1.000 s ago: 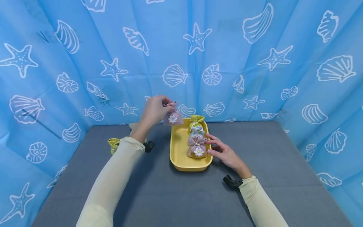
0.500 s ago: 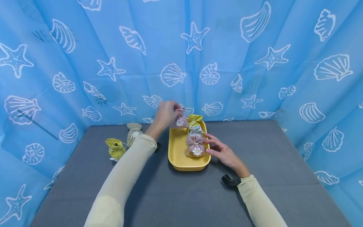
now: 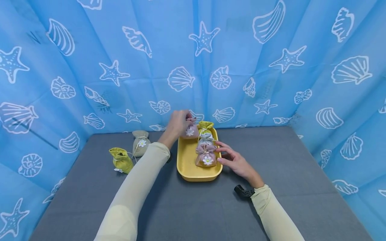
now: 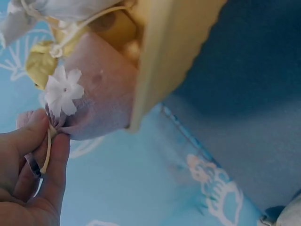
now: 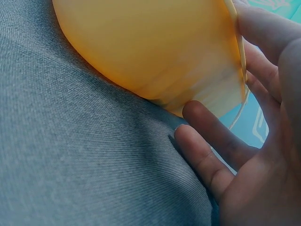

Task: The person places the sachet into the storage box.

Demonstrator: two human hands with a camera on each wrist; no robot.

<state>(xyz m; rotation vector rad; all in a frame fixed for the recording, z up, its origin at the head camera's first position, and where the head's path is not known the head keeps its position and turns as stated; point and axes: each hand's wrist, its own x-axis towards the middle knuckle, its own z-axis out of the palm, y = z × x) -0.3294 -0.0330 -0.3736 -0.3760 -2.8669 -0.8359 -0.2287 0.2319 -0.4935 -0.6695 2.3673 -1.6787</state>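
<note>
My left hand [image 3: 177,124] pinches the tied neck of a pink drawstring pouch [image 4: 101,87] with a white flower on it. The pouch hangs at the far left corner of a yellow tray [image 3: 193,177], its lower part level with the rim in the left wrist view. Along the tray's right side stand another pink pouch [image 3: 206,157], a pale grey-blue pouch [image 3: 205,139] and a yellow-green pouch [image 3: 206,126], front to back. My right hand [image 3: 238,164] rests at the tray's right rim, fingers loosely spread, two of them beside the outer wall in the right wrist view.
Left of the tray, a beige pouch [image 3: 140,145] with a flower and a yellow-green pouch [image 3: 122,160] lie on the grey tabletop [image 3: 187,211]. A blue curtain [image 3: 229,40] with seashell prints closes off the back and sides.
My left hand has moved right and down, bringing the pink pouch from left of the tray to its far left corner. The right hand stays at the rim.
</note>
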